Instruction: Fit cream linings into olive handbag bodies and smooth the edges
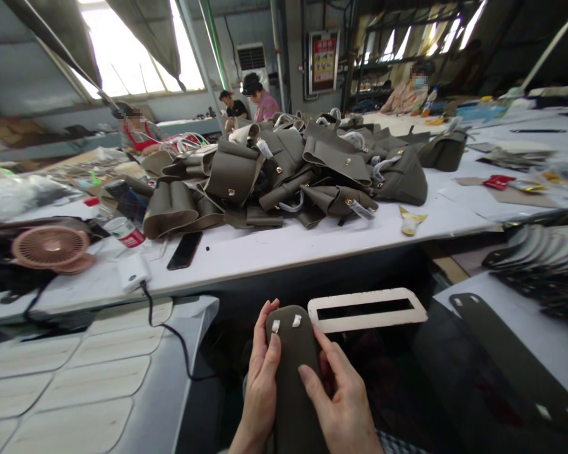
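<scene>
In front of me is a long olive-brown bag panel [296, 378] with a rounded end and two small white tabs near that end. My left hand [264, 372] is closed along its left edge, thumb on top just below a tab. On the other edge, my right hand [338, 394] grips the panel with thumb on its face and index finger along the side. A white oblong frame [366, 326] with a long slot lies just beyond my right index fingertip; whether they touch I cannot tell. The panel's lower end runs out of view.
Olive bags [284, 170] are heaped across the white table [246, 252], near a phone [185, 250], a pink fan [52, 246] and a white power bank [133, 271] with a black cable. Pale rounded pieces [94, 381] lie left; another olive panel [506, 353] lies right. Several people sit farther back.
</scene>
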Available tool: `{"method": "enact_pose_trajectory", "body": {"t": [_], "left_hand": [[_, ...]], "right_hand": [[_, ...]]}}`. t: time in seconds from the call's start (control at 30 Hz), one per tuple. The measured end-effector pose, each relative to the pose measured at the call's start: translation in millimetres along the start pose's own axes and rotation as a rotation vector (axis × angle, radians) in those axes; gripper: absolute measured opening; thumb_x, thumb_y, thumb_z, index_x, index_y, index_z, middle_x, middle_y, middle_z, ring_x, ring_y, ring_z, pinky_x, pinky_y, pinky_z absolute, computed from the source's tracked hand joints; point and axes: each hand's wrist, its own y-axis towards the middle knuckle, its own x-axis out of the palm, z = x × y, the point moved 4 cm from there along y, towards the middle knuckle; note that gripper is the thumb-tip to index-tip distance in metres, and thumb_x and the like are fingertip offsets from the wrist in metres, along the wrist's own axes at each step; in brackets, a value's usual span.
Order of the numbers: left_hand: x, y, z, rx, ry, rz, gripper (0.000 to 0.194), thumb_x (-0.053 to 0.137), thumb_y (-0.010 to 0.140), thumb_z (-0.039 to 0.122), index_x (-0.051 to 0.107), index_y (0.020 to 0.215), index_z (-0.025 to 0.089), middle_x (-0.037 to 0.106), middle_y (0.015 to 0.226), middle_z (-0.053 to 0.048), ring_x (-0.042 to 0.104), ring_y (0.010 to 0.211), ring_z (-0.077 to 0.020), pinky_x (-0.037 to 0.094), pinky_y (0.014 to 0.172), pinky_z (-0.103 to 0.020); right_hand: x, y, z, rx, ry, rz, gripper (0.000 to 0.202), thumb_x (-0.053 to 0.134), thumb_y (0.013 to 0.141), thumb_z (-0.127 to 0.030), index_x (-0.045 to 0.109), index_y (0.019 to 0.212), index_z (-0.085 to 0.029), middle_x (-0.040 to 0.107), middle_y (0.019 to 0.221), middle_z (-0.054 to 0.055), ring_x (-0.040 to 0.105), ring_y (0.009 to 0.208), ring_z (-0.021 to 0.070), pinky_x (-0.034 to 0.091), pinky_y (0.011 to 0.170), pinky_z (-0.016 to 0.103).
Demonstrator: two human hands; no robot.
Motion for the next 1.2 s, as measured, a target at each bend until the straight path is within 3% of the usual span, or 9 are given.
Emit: {"method": "enact_pose_trajectory", "body": {"t": [0.1, 0.23, 0.43, 0.57, 0.67, 0.73, 0.87, 1.03, 1.2], "left_hand": [[0.5, -4.0, -0.1, 0.019, 0.023, 0.015, 0.051, 0.057, 0.093, 0.047, 0.044, 0.142, 0.039, 0.039, 0.155, 0.004, 0.039, 0.141, -0.0213, 0.03, 0.117, -0.029], [2.0, -5.5, 7.8, 0.033, 0.052, 0.053, 0.049, 0.062, 0.09, 0.047, 0.051, 0.135, 0.033, 0.053, 0.144, -0.002, 0.053, 0.129, -0.023, 0.04, 0.11, -0.03], [4.0, -5.5, 8.7, -0.126, -0.288, 0.091, 0.048, 0.057, 0.091, 0.054, 0.057, 0.131, 0.028, 0.067, 0.125, -0.008, 0.067, 0.107, -0.0253, 0.057, 0.085, -0.032], [2.5, -5.6, 4.8, -0.109, -0.389, 0.105, 0.047, 0.058, 0.091, 0.049, 0.06, 0.13, 0.023, 0.068, 0.125, -0.01, 0.067, 0.107, -0.0257, 0.055, 0.09, -0.033], [5.1, -8.5, 0.9, -0.087, -0.45, 0.045, 0.047, 0.059, 0.092, 0.044, 0.057, 0.135, 0.024, 0.065, 0.131, -0.011, 0.064, 0.115, -0.0268, 0.051, 0.098, -0.034], [7.6, -11.3, -1.3, -0.073, -0.463, 0.016, 0.054, 0.067, 0.088, 0.038, 0.054, 0.139, 0.027, 0.063, 0.135, -0.01, 0.061, 0.121, -0.0275, 0.048, 0.103, -0.036], [8.8, -16.0, -2.3, -0.048, -0.379, 0.062, 0.059, 0.075, 0.082, 0.029, 0.055, 0.138, 0.028, 0.064, 0.134, -0.008, 0.059, 0.123, -0.0281, 0.047, 0.107, -0.038], [8.8, -19.5, -0.1, -0.033, -0.225, 0.102, 0.049, 0.073, 0.083, 0.032, 0.063, 0.13, 0.027, 0.067, 0.129, -0.007, 0.063, 0.118, -0.0305, 0.051, 0.104, -0.041], [5.8, -22.7, 9.3, 0.085, 0.019, 0.186, 0.039, 0.069, 0.086, 0.034, 0.069, 0.124, 0.028, 0.069, 0.126, -0.004, 0.065, 0.115, -0.0286, 0.051, 0.105, -0.038]], "right_hand": [[-0.6, 4.3, 0.0, -0.035, 0.011, 0.0, 0.045, 0.054, 0.096, -0.029, 0.051, 0.141, -0.021, 0.057, 0.138, 0.009, 0.058, 0.124, 0.0222, 0.052, 0.102, 0.032], [2.4, 5.3, -0.5, -0.039, 0.063, -0.018, 0.042, 0.055, 0.097, -0.03, 0.055, 0.137, -0.019, 0.059, 0.136, 0.011, 0.061, 0.12, 0.0242, 0.054, 0.1, 0.033], [5.6, -0.7, 0.7, 0.103, 0.154, 0.07, 0.045, 0.058, 0.094, -0.041, 0.058, 0.134, -0.019, 0.062, 0.133, 0.01, 0.062, 0.118, 0.0251, 0.053, 0.1, 0.033], [1.2, 3.9, 0.4, 0.213, 0.159, 0.062, 0.055, 0.061, 0.09, -0.05, 0.059, 0.134, -0.017, 0.071, 0.108, 0.009, 0.07, 0.089, 0.0224, 0.059, 0.076, 0.028], [-2.7, 9.9, -0.1, 0.286, 0.142, 0.041, 0.062, 0.062, 0.088, -0.055, 0.056, 0.136, -0.016, 0.067, 0.077, 0.002, 0.064, 0.062, 0.0167, 0.054, 0.056, 0.024], [-3.6, 13.6, -0.9, 0.309, 0.139, 0.026, 0.065, 0.061, 0.088, -0.057, 0.054, 0.138, -0.016, 0.065, 0.076, 0.001, 0.062, 0.059, 0.0162, 0.052, 0.053, 0.024], [-2.7, 19.9, -2.9, 0.325, 0.132, -0.014, 0.067, 0.06, 0.087, -0.061, 0.053, 0.137, -0.017, 0.071, 0.087, 0.006, 0.067, 0.067, 0.0203, 0.054, 0.055, 0.027], [-6.8, 27.9, -6.7, 0.286, 0.071, 0.03, 0.06, 0.058, 0.088, -0.06, 0.056, 0.132, -0.019, 0.069, 0.118, 0.01, 0.066, 0.108, 0.029, 0.058, 0.079, 0.032], [-9.0, 29.2, -8.8, 0.233, -0.038, 0.025, 0.06, 0.053, 0.091, -0.061, 0.055, 0.134, -0.019, 0.067, 0.125, 0.009, 0.064, 0.114, 0.029, 0.058, 0.081, 0.031]]}}
